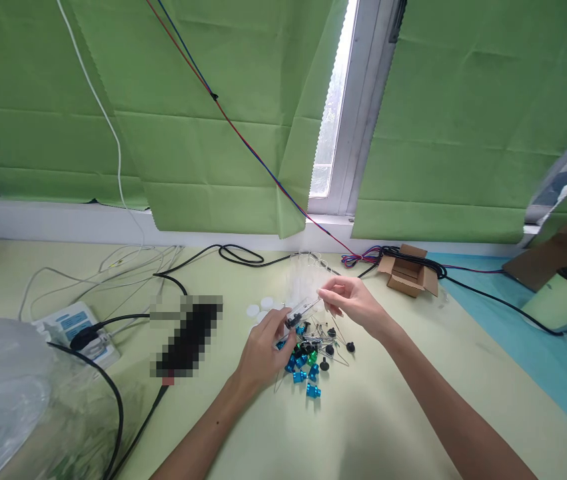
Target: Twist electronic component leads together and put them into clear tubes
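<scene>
My left hand (263, 348) is closed on a small dark part (294, 320), held between thumb and fingers over the middle of the table. My right hand (353, 301) pinches the upper end of a thin metal wire (309, 308), which slants down to the dark part. Below both hands lies a loose pile of small pieces. Among them are several shiny blue metal fittings (313, 391), a green fitting (312, 358), black round-headed knobs (324, 364) and thin bent wires (339, 358). My left fingers hide part of the pile.
White discs (253, 311) lie behind my left hand. An open cardboard box (407, 275) stands at the back right beside coiled cables (388, 252). On the left are a power strip (80, 327), a blurred-out black object (190, 340) and a plastic-wrapped item (3, 393). A green cup (563, 300) stands far right.
</scene>
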A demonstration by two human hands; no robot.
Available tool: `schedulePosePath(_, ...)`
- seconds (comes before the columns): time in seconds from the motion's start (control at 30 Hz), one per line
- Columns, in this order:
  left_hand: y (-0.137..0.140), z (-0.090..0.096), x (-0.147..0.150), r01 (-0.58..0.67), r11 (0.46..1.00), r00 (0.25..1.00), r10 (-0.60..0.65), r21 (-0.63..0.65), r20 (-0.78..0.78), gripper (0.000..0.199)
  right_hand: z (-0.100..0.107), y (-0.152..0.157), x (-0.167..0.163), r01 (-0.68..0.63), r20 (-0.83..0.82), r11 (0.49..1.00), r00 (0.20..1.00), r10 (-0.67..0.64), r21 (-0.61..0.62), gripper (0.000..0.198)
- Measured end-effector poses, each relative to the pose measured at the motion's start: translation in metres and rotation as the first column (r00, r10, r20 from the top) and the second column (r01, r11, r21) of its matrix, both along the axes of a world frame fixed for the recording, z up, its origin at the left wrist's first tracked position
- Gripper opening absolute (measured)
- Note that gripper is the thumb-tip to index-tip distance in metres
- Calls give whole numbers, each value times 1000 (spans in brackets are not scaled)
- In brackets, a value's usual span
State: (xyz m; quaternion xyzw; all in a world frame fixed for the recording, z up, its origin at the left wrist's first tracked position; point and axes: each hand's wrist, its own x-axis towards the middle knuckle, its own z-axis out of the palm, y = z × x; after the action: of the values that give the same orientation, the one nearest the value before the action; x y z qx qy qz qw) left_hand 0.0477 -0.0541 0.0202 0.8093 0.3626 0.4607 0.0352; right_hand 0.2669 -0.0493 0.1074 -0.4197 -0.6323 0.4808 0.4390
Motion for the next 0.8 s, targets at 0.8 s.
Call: schedulePosePath(0.8,-1,3,0,18,1000,1000,-18,2,19,28,-12,10,17,-389,-181,878,919,350,-279,45)
